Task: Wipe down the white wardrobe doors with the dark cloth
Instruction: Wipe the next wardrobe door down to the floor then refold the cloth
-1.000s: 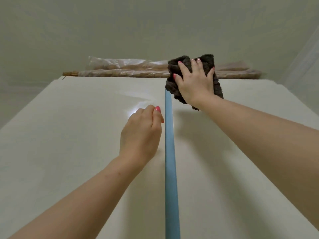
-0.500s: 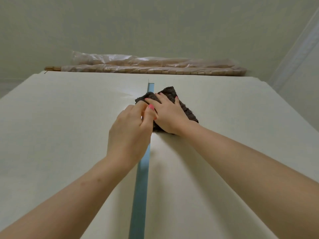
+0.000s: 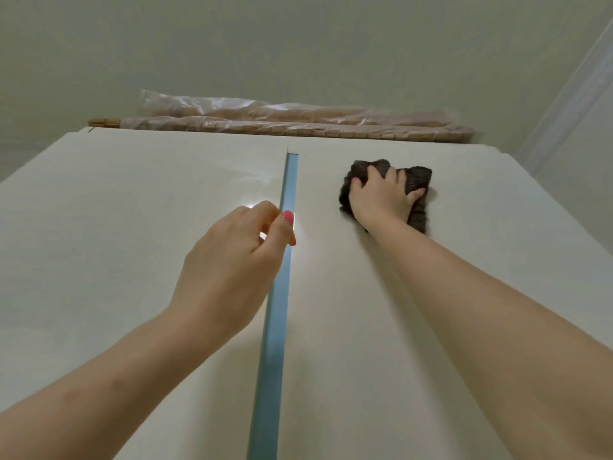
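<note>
White wardrobe doors [image 3: 431, 327] | right hand [image 3: 381, 197] presses dark cloth [image 3: 416, 184] flat, wiping | left hand [image 3: 232, 267] loosely curled, empty, bracing

Both forearms are bare all the way to the lower edge of the view, with no sleeve or cuff showing. The left hand [image 3: 232, 263] carries glossy pink polish, plain on the thumbnail. The right hand [image 3: 381, 200] has the same pink on the nails that show. Wrists and fingers carry no watch, band or ring.
</note>
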`<state>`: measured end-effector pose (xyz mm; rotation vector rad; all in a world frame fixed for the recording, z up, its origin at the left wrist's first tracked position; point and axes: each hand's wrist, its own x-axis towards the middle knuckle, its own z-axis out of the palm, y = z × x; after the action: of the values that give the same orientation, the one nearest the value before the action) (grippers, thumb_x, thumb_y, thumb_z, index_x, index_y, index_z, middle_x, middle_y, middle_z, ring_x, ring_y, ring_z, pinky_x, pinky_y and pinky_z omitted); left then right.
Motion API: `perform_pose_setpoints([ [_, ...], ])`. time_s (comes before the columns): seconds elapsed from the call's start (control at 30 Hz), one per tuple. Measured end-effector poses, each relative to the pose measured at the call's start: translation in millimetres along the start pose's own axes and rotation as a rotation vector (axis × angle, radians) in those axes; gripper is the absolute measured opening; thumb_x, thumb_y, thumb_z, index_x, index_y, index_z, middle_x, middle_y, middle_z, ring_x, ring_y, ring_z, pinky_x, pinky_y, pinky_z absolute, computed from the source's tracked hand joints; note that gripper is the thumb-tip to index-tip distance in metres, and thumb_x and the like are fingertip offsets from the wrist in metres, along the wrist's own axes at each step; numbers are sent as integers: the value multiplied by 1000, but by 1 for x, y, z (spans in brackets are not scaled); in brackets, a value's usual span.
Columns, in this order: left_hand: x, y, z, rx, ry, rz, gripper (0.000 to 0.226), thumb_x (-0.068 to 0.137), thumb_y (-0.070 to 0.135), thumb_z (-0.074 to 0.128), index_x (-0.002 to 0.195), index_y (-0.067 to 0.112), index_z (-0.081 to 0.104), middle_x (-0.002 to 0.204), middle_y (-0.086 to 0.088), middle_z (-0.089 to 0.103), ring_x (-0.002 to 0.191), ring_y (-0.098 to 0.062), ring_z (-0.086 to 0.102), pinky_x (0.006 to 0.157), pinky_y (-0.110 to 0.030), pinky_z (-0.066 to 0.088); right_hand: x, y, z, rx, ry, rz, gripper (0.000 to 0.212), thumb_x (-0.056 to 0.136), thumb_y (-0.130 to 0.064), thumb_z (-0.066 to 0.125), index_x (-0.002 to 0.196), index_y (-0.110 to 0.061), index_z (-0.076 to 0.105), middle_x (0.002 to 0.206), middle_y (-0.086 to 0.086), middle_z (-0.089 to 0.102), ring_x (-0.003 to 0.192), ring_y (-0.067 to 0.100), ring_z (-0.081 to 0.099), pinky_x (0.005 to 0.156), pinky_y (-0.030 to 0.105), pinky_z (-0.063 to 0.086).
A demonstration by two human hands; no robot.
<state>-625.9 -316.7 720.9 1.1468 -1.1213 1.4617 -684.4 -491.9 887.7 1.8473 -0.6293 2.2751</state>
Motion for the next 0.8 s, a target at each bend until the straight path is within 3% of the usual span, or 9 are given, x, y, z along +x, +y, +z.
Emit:
perform_pose_setpoints([
  [0.13,1,-8,10,78,41,-79,35,91,42,29,87,23,58,85,8,55,83,-14,50,63,-19,34,-26,-49,13,23,-119,-506,47,99,-42,34,144,-30,35,156,2,23,145,20,11,114,58,1],
  [0.27,6,2,38,65,47,-110,28,94,38,34,90,23,57,85,12,52,89,-17,51,59,-21,30,-25,-25,6,74,-167,-693,44,101,-35,32,146,-34,32,156,-2,23,145,15,12,118,50,6],
  [0.33,7,11,49,40,43,-100,23,93,36,37,90,26,57,86,15,50,92,-15,50,63,-27,31,-13,5,-1,85,-146,-636,44,102,-32,31,145,-34,32,155,-2,25,145,15,15,118,48,9],
  [0.43,6,22,55,1,39,-74,19,92,34,38,91,29,57,93,15,53,96,-13,50,73,-28,33,5,58,-18,48,-88,-404,43,102,-31,29,145,-32,33,155,1,26,144,17,17,116,50,10],
  [0.53,0,25,50,-15,55,-51,18,91,32,39,88,30,57,95,14,55,96,-11,51,71,-27,33,7,97,-27,23,35,-130,44,101,-29,28,144,-27,36,151,5,32,141,20,22,115,54,9],
  [0.63,-8,22,43,-19,70,-62,18,89,32,39,86,30,57,95,13,55,92,-8,52,67,-20,35,0,95,-23,15,64,73,44,102,-27,27,145,-24,32,155,8,25,145,22,11,114,57,0],
  [0.7,-10,21,42,-8,77,-75,18,89,32,39,86,30,57,94,13,55,90,-7,52,66,-15,33,-7,82,-20,-2,61,35,44,101,-27,29,145,-24,34,155,7,25,146,21,10,114,58,0],
  [0.8,-7,28,49,-6,92,-104,17,89,31,41,84,30,58,92,12,55,87,-7,52,64,-15,31,-23,72,-22,56,-57,-365,43,100,-33,35,144,-32,36,156,0,26,145,15,13,117,53,2],
])
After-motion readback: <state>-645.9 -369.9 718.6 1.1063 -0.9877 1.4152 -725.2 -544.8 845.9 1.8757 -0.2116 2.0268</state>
